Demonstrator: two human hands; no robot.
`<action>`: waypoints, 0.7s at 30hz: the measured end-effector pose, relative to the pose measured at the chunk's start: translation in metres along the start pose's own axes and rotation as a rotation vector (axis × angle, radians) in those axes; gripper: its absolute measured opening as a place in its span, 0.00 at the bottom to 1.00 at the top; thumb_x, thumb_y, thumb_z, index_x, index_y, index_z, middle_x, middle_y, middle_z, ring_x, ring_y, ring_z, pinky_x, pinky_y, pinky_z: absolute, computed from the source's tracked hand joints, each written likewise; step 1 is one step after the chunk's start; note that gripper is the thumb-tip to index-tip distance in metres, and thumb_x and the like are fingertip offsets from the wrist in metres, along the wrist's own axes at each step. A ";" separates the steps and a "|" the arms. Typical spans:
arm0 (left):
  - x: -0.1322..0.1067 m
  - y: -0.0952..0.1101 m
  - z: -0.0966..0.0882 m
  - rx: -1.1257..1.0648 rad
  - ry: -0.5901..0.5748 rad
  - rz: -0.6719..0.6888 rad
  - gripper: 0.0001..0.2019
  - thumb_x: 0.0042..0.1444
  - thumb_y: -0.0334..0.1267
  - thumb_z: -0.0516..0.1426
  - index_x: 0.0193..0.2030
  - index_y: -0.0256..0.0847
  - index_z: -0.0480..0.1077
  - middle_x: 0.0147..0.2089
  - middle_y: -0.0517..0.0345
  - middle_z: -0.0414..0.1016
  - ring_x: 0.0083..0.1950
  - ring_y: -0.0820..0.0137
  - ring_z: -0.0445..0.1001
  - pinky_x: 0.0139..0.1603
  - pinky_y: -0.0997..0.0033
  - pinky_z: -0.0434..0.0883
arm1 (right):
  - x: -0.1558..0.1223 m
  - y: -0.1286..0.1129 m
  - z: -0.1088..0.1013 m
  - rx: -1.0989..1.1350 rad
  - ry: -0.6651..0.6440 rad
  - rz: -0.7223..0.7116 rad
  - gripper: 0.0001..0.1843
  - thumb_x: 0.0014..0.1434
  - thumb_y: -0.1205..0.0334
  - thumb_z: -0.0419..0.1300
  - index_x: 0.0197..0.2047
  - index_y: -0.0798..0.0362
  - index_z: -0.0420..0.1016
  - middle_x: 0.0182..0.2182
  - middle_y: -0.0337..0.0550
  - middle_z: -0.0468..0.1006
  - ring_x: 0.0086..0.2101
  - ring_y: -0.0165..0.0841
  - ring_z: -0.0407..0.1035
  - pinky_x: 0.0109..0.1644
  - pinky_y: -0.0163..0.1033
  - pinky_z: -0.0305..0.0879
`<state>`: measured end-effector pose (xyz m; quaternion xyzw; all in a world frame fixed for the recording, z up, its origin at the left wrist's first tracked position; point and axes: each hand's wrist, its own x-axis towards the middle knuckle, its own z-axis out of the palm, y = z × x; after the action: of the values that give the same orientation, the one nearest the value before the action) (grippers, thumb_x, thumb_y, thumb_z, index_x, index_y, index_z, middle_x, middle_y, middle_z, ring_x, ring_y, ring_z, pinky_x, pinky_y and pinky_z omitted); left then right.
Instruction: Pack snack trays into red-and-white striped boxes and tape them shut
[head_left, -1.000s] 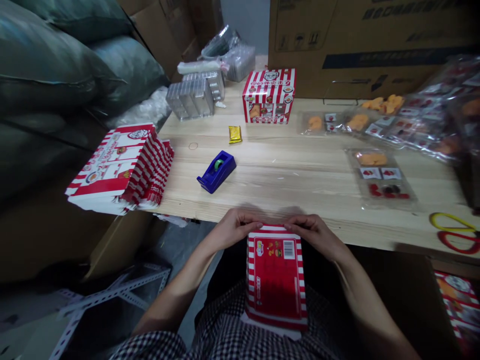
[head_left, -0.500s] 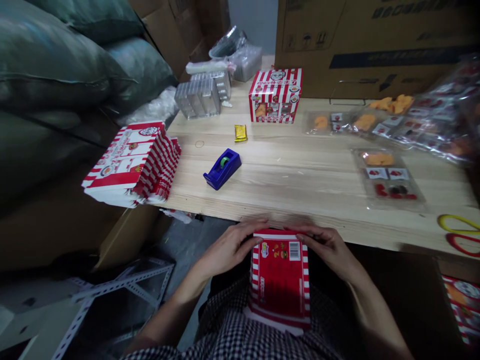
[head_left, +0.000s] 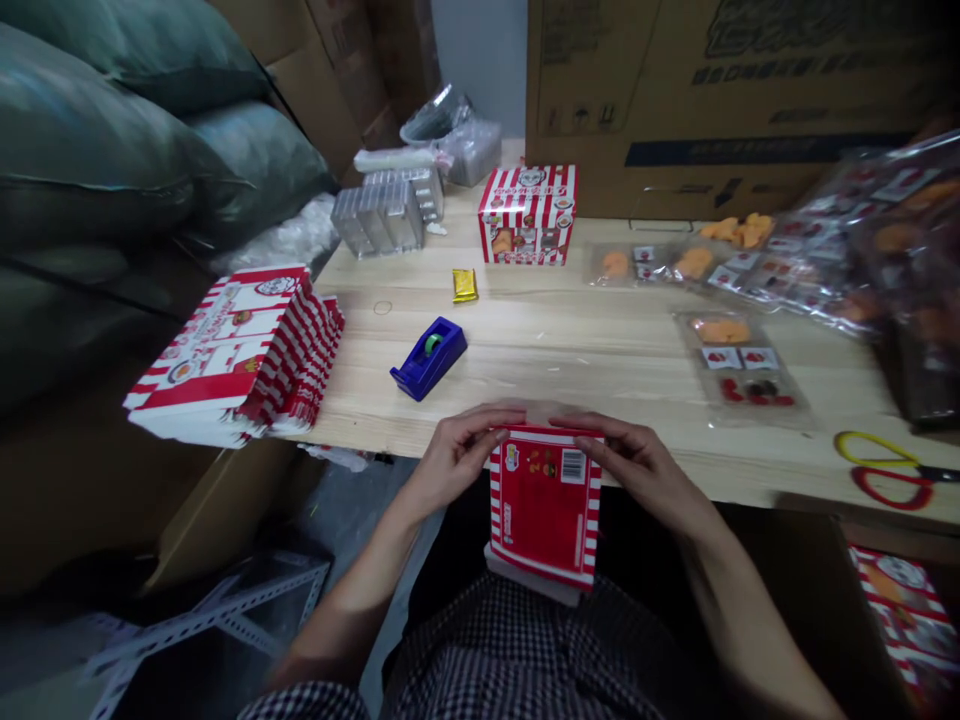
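A red-and-white striped cardboard box (head_left: 546,510) is held at the table's front edge, its barcode side facing up and a pale flap showing at the near end. My left hand (head_left: 456,455) grips its far left corner, thumb on top and fingers behind. At the far right corner my right hand (head_left: 637,462) pinches it the same way. The fingertips behind the far edge are partly hidden. Beyond my hands lies a blue tape dispenser (head_left: 430,358) with green tape, and past it a small gold packet (head_left: 464,285).
Stacked flat striped boxes (head_left: 225,350) lie at left. A made-up box (head_left: 528,215) stands at the back, beside clear plastic trays (head_left: 379,218). Bagged toy food (head_left: 739,365) lies at right, near yellow-and-red scissors (head_left: 892,470). A large carton (head_left: 712,100) stands behind.
The box has moved up and forward toward the table edge with both hands still on it. The view has shifted slightly to the right and up.
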<state>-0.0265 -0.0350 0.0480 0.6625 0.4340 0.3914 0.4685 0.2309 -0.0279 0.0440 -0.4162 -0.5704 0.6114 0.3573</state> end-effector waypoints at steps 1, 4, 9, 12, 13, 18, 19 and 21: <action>0.003 0.002 -0.001 0.011 0.005 0.043 0.13 0.68 0.35 0.55 0.55 0.45 0.78 0.59 0.50 0.78 0.61 0.63 0.75 0.63 0.59 0.69 | -0.001 -0.001 0.001 0.038 0.038 0.003 0.14 0.64 0.53 0.65 0.52 0.40 0.82 0.53 0.42 0.82 0.53 0.39 0.76 0.58 0.47 0.71; -0.001 0.000 0.001 0.012 -0.002 0.079 0.14 0.68 0.34 0.55 0.56 0.46 0.78 0.59 0.50 0.78 0.61 0.64 0.75 0.62 0.61 0.70 | -0.011 0.005 0.008 0.153 0.138 0.056 0.13 0.62 0.54 0.66 0.51 0.40 0.83 0.48 0.42 0.85 0.46 0.37 0.79 0.51 0.44 0.75; -0.030 -0.006 0.008 0.020 -0.016 0.016 0.15 0.67 0.32 0.56 0.56 0.48 0.77 0.57 0.51 0.80 0.59 0.65 0.76 0.60 0.62 0.72 | -0.035 0.015 0.021 0.211 0.124 0.139 0.17 0.61 0.56 0.68 0.53 0.39 0.82 0.46 0.41 0.86 0.42 0.35 0.80 0.49 0.42 0.76; -0.043 -0.001 0.011 0.043 -0.019 0.034 0.17 0.67 0.30 0.56 0.58 0.49 0.77 0.58 0.52 0.79 0.59 0.66 0.76 0.59 0.63 0.73 | -0.042 0.014 0.029 0.230 0.107 0.178 0.18 0.61 0.55 0.68 0.55 0.39 0.80 0.50 0.42 0.84 0.45 0.36 0.80 0.52 0.43 0.76; -0.046 0.001 0.012 0.047 -0.020 0.040 0.17 0.66 0.30 0.56 0.58 0.49 0.77 0.57 0.52 0.79 0.58 0.66 0.77 0.59 0.63 0.73 | -0.043 0.013 0.032 0.227 0.113 0.183 0.17 0.61 0.55 0.68 0.54 0.39 0.81 0.50 0.42 0.84 0.47 0.36 0.79 0.53 0.44 0.75; -0.052 0.014 0.019 -0.012 0.028 -0.097 0.12 0.64 0.34 0.60 0.52 0.47 0.80 0.51 0.53 0.83 0.52 0.66 0.80 0.55 0.66 0.74 | -0.049 0.008 0.044 0.151 0.130 0.183 0.14 0.58 0.54 0.70 0.49 0.41 0.84 0.49 0.42 0.85 0.49 0.38 0.78 0.57 0.46 0.73; -0.052 0.015 0.021 -0.028 0.037 -0.145 0.11 0.64 0.35 0.60 0.51 0.46 0.81 0.50 0.53 0.84 0.51 0.66 0.81 0.54 0.66 0.74 | -0.051 0.008 0.045 0.143 0.135 0.181 0.14 0.58 0.54 0.70 0.48 0.41 0.84 0.48 0.42 0.85 0.49 0.39 0.79 0.57 0.46 0.73; -0.051 0.016 0.024 -0.058 0.038 -0.229 0.11 0.64 0.36 0.60 0.50 0.45 0.81 0.49 0.54 0.84 0.48 0.66 0.81 0.52 0.67 0.75 | -0.054 0.009 0.047 0.157 0.144 0.194 0.13 0.57 0.54 0.71 0.47 0.41 0.85 0.47 0.42 0.86 0.47 0.38 0.79 0.54 0.45 0.75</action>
<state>-0.0175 -0.0930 0.0519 0.5871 0.5041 0.3601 0.5211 0.2099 -0.0968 0.0405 -0.4832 -0.4508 0.6542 0.3679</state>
